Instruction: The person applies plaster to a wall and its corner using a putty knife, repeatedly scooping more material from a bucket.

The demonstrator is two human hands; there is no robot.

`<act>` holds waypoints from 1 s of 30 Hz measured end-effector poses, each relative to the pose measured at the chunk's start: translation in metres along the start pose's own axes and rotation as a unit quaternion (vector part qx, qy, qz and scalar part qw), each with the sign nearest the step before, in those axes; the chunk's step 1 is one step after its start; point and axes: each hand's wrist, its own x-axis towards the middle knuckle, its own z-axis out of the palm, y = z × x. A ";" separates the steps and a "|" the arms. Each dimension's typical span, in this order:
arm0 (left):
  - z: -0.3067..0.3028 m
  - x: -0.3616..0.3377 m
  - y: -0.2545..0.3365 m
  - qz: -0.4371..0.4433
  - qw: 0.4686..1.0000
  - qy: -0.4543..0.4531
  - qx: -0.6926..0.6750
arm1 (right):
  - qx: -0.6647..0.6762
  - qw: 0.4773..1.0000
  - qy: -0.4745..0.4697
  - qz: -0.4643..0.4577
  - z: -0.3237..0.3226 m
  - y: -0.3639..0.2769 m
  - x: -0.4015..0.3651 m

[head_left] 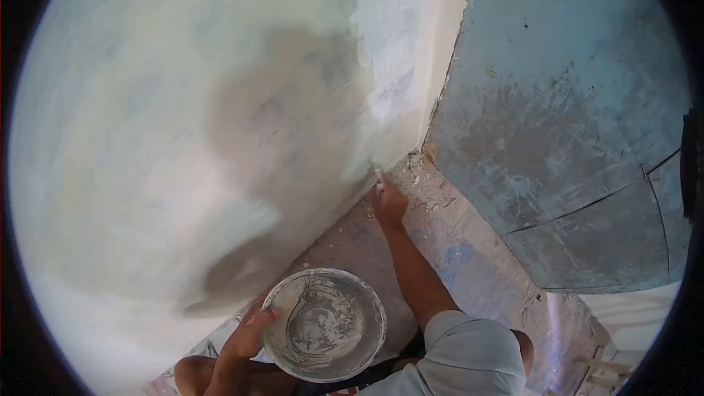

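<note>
My left hand [255, 331] grips the left rim of a round basin [326, 325], thumb over the edge. Grey-white putty is smeared over the basin's inside; it rests near my lap. Stretched forward, my right hand [390, 204] is closed around a small putty knife [378, 174]. Only its pale end shows, close against the foot of the wall [293, 125]; the blade is hard to make out. Patchy pale green and white coating covers that wall, and the shadow of my head and arm falls on it.
A worn blue-grey board or door [565, 125] stands to the right of the corner, with dark cracks low down. Crumbs of debris [414, 165] lie in the corner on the stained floor [455, 249]. A wooden piece [605, 367] is at the lower right.
</note>
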 end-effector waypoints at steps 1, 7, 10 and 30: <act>-0.001 0.001 -0.002 0.003 1.000 0.003 0.006 | -0.015 0.998 0.060 0.001 -0.002 0.009 0.012; -0.002 0.004 -0.001 -0.027 1.000 0.000 0.003 | -0.097 0.989 0.024 0.105 -0.016 0.027 0.094; 0.003 0.003 0.005 -0.021 1.000 -0.005 0.007 | -0.055 0.997 -0.008 0.056 -0.003 0.002 0.057; -0.006 0.006 0.003 -0.018 0.998 -0.054 0.008 | 0.030 0.999 0.001 -0.037 0.012 -0.036 -0.041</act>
